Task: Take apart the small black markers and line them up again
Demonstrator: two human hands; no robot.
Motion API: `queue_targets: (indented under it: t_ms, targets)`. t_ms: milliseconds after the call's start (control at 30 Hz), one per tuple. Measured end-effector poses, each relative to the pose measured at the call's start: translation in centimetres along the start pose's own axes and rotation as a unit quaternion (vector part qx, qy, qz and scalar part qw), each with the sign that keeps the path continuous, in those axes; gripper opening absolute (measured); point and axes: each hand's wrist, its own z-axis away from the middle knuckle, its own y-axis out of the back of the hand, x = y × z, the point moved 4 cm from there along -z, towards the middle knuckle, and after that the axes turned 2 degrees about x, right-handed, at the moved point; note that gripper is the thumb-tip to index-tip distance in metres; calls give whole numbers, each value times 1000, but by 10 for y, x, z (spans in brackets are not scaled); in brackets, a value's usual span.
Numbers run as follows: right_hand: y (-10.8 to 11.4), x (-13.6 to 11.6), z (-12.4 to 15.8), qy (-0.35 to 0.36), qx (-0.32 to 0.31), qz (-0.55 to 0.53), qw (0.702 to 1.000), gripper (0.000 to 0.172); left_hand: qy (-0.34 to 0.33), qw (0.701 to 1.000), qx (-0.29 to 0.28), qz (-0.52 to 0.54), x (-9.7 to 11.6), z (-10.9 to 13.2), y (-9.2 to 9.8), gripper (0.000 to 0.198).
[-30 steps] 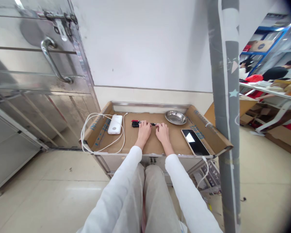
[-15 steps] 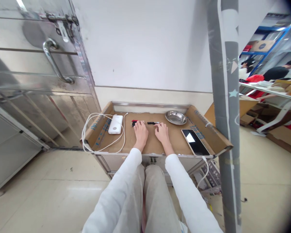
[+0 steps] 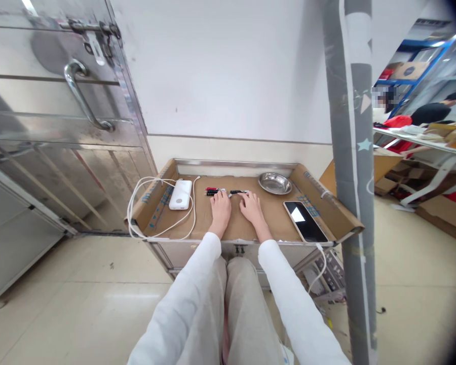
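Note:
Several slim pens [image 3: 212, 191], one red and the others black, lie side by side on the brown cardboard top [image 3: 228, 223] of a small cart. My left hand [image 3: 221, 207] is closed over their right ends, with the fingertips bent down and partly hiding them. Another black pen [image 3: 237, 192] lies crosswise between my two hands. My right hand [image 3: 252, 208] is closed at its right end, index finger and thumb bent toward it. Its left end comes close to my left fingertips; whether they touch is too small to tell.
A white power bank [image 3: 181, 195] with a looped white cable [image 3: 134, 203] is at the left. A steel dish [image 3: 274, 183] stands back right, and a phone [image 3: 306, 222] lies at the front right. Beside the cart rises a grey wrapped pole [image 3: 351, 177]. People work in the background.
My right hand has shifted slightly left along the black pen. More of the pens beside my left hand shows. The camera view has moved a little.

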Motion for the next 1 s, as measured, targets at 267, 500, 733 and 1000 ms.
queue_targets:
  t_ms: [267,500,733,1000]
  targets:
    - [10,-4,0,41,14,-49,998,39,-69,981,-52,172,6,-4,3,18]
    - [6,1,-1,33,19,-96,995,26,-56,922,55,379,-1,-9,5,13]
    - [0,4,-3,40,22,-169,985,25,-28,892,90,443,-7,-10,5,22]
    - [-1,7,-2,3,22,-211,977,27,-11,888,131,440,-9,-10,14,23]
